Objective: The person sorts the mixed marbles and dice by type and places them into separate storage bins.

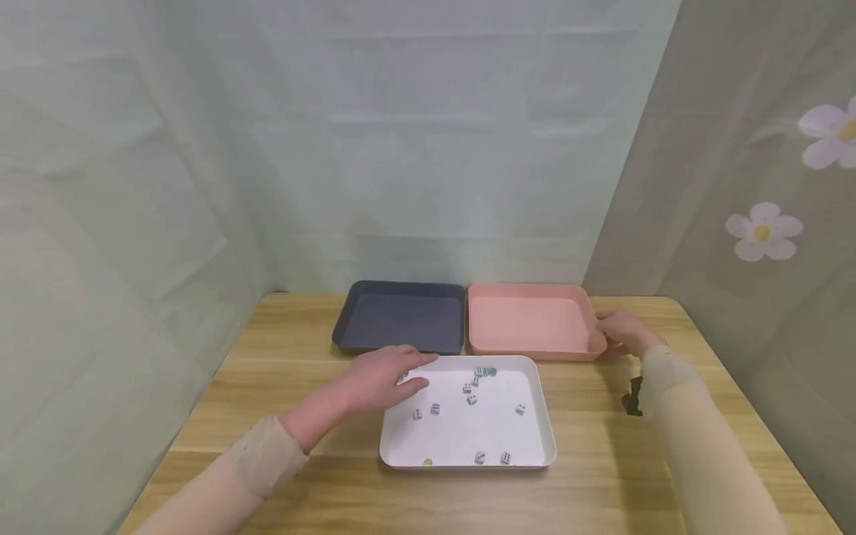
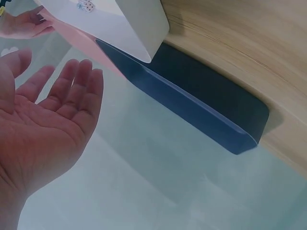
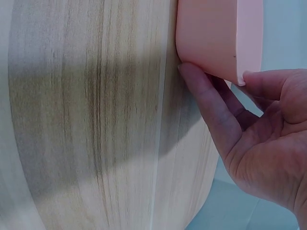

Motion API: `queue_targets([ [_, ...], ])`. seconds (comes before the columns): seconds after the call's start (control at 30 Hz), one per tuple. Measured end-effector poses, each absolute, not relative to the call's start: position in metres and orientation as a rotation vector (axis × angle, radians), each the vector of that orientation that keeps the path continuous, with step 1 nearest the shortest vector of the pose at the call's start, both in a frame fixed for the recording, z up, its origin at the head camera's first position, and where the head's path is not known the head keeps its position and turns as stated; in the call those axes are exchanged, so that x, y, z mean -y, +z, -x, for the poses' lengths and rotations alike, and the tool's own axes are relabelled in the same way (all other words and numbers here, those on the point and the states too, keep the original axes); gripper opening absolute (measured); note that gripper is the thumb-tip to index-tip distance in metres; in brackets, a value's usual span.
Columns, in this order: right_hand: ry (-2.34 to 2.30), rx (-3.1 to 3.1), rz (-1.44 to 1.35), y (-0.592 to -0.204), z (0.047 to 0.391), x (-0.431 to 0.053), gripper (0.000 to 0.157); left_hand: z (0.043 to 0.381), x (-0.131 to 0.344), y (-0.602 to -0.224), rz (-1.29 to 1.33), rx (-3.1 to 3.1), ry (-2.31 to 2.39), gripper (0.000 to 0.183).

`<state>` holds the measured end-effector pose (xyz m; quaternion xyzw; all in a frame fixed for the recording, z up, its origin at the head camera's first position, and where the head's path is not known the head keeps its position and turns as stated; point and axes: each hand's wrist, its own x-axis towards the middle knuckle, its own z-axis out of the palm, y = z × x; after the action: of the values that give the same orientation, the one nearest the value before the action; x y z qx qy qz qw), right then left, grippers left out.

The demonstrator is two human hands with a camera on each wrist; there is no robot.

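Observation:
A white tray lies on the table with several white dice scattered in it. Small green round pieces sit at its far side, and a yellow-green one by the near rim. My left hand is over the tray's left edge, fingers extended and holding nothing; its palm shows in the left wrist view. Behind, on the right, is a pink tray with nothing in it. My right hand grips that tray's right end, thumb at the rim and fingers against the outer side and underside.
A dark blue tray with nothing in it stands left of the pink one, behind the white tray. The wooden table ends at a pale curtain at the back. A black object shows beside the right sleeve.

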<state>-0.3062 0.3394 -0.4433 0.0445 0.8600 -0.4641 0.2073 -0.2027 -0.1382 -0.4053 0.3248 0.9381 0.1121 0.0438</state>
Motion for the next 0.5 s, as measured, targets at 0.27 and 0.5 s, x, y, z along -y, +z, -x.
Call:
queue_targets([
  [0.27,-1.323,-2.398,-0.152,-0.4442,0.307,-0.3348,0.043,0.2068,0.1372,-0.4062,-0.979,-2.865,0.307,0.039],
  [0.5,-1.295,-2.407,-0.174,-0.4419,0.3054,-0.3329,0.042,0.2088,0.1351,-0.4128,-1.041,-2.834,0.267,0.033],
])
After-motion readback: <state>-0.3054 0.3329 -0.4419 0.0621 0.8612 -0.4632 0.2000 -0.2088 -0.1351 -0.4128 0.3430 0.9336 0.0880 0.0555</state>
